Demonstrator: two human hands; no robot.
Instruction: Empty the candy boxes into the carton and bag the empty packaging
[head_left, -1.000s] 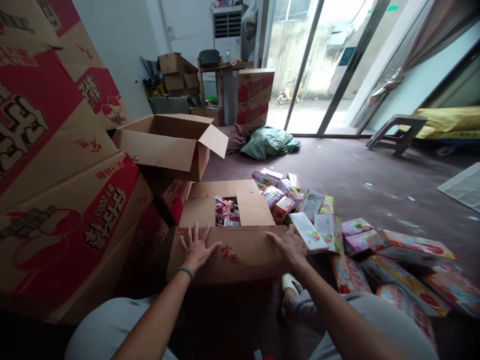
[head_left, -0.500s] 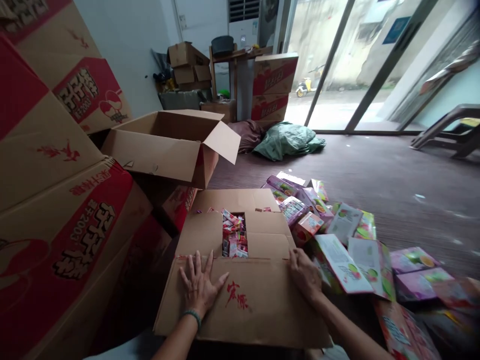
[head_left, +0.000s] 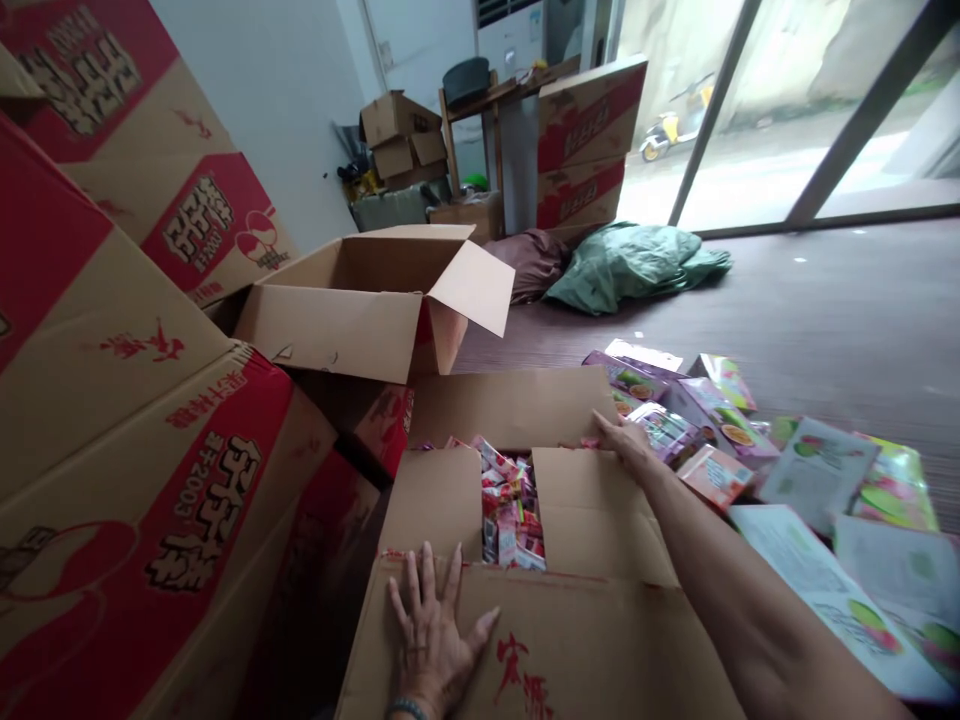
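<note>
A cardboard carton [head_left: 592, 650] sits at the lower middle of the frame, right up against the person. Its two side flaps [head_left: 439, 495] are folded inward, and through the gap between them I can see small wrapped packets [head_left: 514, 505], mostly red and pink, heaped together. The left hand [head_left: 435, 640], with a dark beaded bracelet [head_left: 409, 708] at the wrist, lies flat on the near flap, beside some red lettering; its fingers are spread wide and the thumb stands well out. The right hand [head_left: 628, 442] reaches across to the right end of the far flap [head_left: 510, 408], one finger pointing along its edge (whether it pinches the cardboard or merely touches it, I can't tell from here).

Just beyond, left of centre, another carton [head_left: 337, 335] gapes with its flaps up. Red-printed cartons [head_left: 206, 500] are piled high along the left side. Over at the right, fruit-printed boxes [head_left: 817, 475] lie jumbled on the floor, some purple, some white and green. A crumpled green sack [head_left: 637, 265] slumps near the upper middle, and through the glass at the upper right there's a yellow scooter [head_left: 670, 132].
</note>
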